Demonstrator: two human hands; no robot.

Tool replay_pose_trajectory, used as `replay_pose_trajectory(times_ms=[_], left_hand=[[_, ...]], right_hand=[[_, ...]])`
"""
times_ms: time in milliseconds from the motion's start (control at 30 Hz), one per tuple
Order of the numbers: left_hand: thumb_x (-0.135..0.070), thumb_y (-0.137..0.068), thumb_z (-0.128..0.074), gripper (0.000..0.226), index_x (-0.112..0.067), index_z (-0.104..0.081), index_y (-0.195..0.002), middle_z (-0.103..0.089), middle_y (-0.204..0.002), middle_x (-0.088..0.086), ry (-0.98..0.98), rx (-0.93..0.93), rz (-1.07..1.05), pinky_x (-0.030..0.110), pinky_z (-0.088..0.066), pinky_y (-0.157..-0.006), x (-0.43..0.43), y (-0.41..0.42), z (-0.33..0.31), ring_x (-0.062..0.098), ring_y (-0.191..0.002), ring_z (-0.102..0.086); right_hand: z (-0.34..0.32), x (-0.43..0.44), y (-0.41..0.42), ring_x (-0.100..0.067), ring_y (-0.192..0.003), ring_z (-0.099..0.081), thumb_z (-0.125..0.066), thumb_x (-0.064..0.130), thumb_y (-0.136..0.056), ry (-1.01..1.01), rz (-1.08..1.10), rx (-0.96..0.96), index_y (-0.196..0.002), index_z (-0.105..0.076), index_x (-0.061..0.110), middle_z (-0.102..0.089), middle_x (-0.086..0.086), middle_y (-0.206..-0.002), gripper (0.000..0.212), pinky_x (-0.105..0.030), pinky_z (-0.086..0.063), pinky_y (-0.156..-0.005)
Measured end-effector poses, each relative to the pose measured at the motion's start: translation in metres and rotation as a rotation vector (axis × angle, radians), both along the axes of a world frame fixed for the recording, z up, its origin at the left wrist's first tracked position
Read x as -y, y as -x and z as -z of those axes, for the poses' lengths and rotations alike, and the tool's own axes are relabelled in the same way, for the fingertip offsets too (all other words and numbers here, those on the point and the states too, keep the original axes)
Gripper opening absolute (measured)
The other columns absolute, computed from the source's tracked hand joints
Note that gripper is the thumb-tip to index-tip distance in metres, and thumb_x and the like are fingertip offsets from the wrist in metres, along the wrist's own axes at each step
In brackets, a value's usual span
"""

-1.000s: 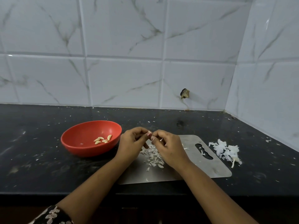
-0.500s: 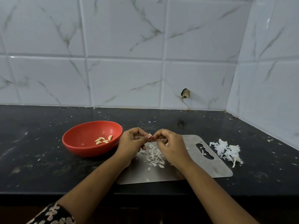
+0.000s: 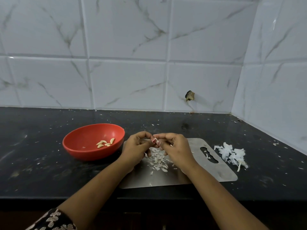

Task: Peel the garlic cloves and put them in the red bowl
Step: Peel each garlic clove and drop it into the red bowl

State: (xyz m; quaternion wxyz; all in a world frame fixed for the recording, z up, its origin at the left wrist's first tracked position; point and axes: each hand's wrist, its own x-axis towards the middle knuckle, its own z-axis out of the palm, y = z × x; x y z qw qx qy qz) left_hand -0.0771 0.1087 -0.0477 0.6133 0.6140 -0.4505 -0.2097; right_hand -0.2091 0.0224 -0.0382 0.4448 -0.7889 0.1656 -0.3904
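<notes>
A red bowl (image 3: 79, 143) stands on the black counter at the left, with several peeled garlic cloves (image 3: 105, 143) inside. My left hand (image 3: 137, 149) and my right hand (image 3: 176, 148) meet fingertip to fingertip above a steel cutting board (image 3: 221, 170). Between them both hands pinch a small garlic clove (image 3: 155, 139), mostly hidden by the fingers, with a bit of white skin showing. A heap of small peel scraps (image 3: 157, 161) lies on the board just under the hands.
A larger pile of white garlic skins (image 3: 232, 153) lies on the counter to the right of the board. The black counter (image 3: 41, 176) is speckled with peel flakes. Tiled walls close off the back and the right side.
Both hands stay together over the board, and the fingers have shifted slightly on the clove. A bit of white skin now shows at the fingertips.
</notes>
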Motion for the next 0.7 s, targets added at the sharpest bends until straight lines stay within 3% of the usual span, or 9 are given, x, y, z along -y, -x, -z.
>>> replay_pose_trajectory(times_ms=[300,400,567,700], left_hand=[[-0.012,-0.088,-0.066,0.005,-0.015,-0.066,-0.084,-0.068,-0.062,-0.001,0.010,0.088,-0.066,0.016,-0.039,-0.048,0.0011,0.0000,0.0023,0.014,-0.049,-0.057],[-0.014,-0.089,-0.066,0.004,-0.016,-0.067,-0.088,-0.071,-0.071,0.001,0.013,0.110,-0.072,0.020,-0.043,-0.052,0.0016,-0.0011,0.0035,0.014,-0.053,-0.059],[0.001,-0.085,-0.058,0.030,-0.027,-0.069,-0.092,-0.073,-0.089,-0.008,-0.008,0.262,-0.118,0.040,-0.059,-0.068,0.0023,-0.0029,0.0060,0.013,-0.062,-0.067],[-0.024,-0.080,-0.060,0.021,-0.040,-0.067,-0.092,-0.071,-0.095,-0.016,0.000,0.407,-0.152,0.044,-0.057,-0.072,0.0020,-0.0023,0.0066,0.010,-0.065,-0.067]], right_hand=[[-0.0009,-0.0006,0.0017,-0.006,-0.075,-0.070,-0.073,0.008,-0.083,-0.073,0.002,0.001,-0.101,-0.073,0.013,-0.074,0.000,-0.081,0.018,-0.017,-0.051,-0.055],[-0.0018,-0.0007,0.0014,-0.010,-0.078,-0.072,-0.071,0.003,-0.084,-0.109,-0.026,0.031,-0.095,-0.074,0.016,-0.074,-0.001,-0.082,0.017,-0.021,-0.055,-0.060],[0.0004,0.0032,0.0000,-0.013,-0.079,-0.071,-0.068,-0.004,-0.085,-0.161,-0.042,0.066,-0.095,-0.072,0.018,-0.072,-0.004,-0.083,0.024,-0.022,-0.057,-0.069],[0.0019,0.0058,-0.0007,-0.015,-0.078,-0.070,-0.068,-0.005,-0.084,-0.181,-0.042,0.066,-0.098,-0.069,0.014,-0.071,-0.010,-0.084,0.024,-0.027,-0.059,-0.072]])
